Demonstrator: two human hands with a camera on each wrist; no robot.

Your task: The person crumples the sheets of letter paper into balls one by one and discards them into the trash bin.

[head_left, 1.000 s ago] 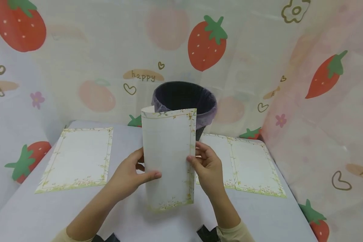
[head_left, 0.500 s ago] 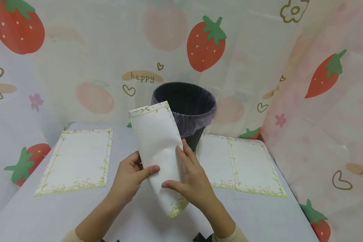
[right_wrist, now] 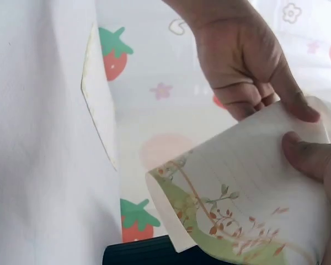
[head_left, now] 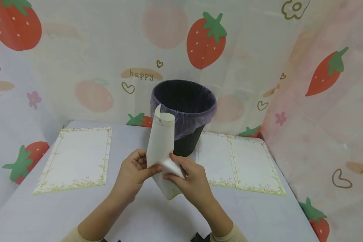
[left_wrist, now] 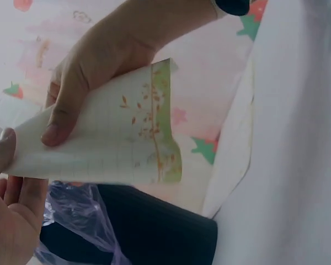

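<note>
A sheet of floral-bordered writing paper [head_left: 161, 141], bent and curled into a loose roll, is held up between both hands in front of the bin. On its left edge, my left hand [head_left: 136, 174] pinches it with the thumb in front and the fingers behind. My right hand [head_left: 193, 179] grips the right side, where the paper creases under the thumb. The lower end of the paper [left_wrist: 121, 127] with its green and orange border shows in the left wrist view. Fingers behind the paper are partly hidden.
A black bin [head_left: 189, 141] with a purple plastic liner [head_left: 196, 119] stands behind the paper. One bordered sheet [head_left: 75, 158] lies flat at the left; two more sheets [head_left: 257, 161] lie side by side at the right. Strawberry-print cloth [head_left: 248, 43] surrounds the white table [head_left: 78, 208].
The paper has gone from a broad, upright sheet to a narrow, crumpled roll. My right hand has moved left across it, closer to my left hand.
</note>
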